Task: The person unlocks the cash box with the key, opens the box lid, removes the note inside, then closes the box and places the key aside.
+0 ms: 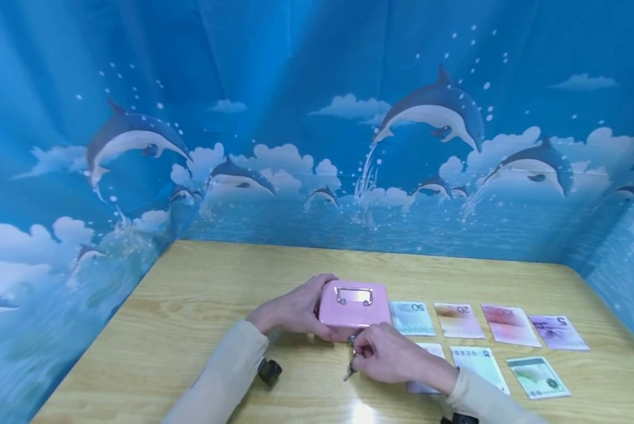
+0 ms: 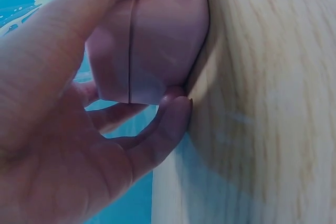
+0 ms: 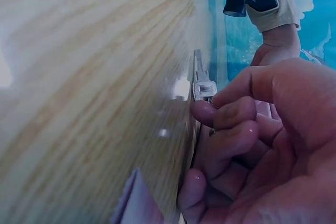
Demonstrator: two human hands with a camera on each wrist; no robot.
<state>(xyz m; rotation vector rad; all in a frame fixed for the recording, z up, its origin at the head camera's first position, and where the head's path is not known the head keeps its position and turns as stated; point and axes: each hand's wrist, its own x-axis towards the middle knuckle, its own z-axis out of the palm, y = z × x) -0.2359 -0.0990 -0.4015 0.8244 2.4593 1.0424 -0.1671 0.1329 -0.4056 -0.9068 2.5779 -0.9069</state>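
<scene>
A pink box [image 1: 354, 306] with a metal handle [image 1: 354, 295] on its lid sits shut near the middle of the counter [image 1: 190, 306], a little toward the near edge. The left hand [image 1: 294, 312] grips the box's left end, thumb on top and fingers curled round the side down to the counter, as the left wrist view shows. The right hand [image 1: 388, 356] is at the box's front face, fingers curled and pinching a key [image 1: 352, 340] at the lock; a second key [image 1: 349, 371] hangs below it. In the right wrist view the key blade [image 3: 198, 72] stands out past the fingertips [image 3: 207, 113]. Right of the box, banknotes lie flat in two rows toward the counter's right edge: a bluish 20 [image 1: 412, 318] just beside the box, then a brownish 20 [image 1: 458, 320], a pink note [image 1: 509, 324] and a purple one [image 1: 558, 331]; the near row includes a white note [image 1: 478, 365] and a green one [image 1: 538, 377].
</scene>
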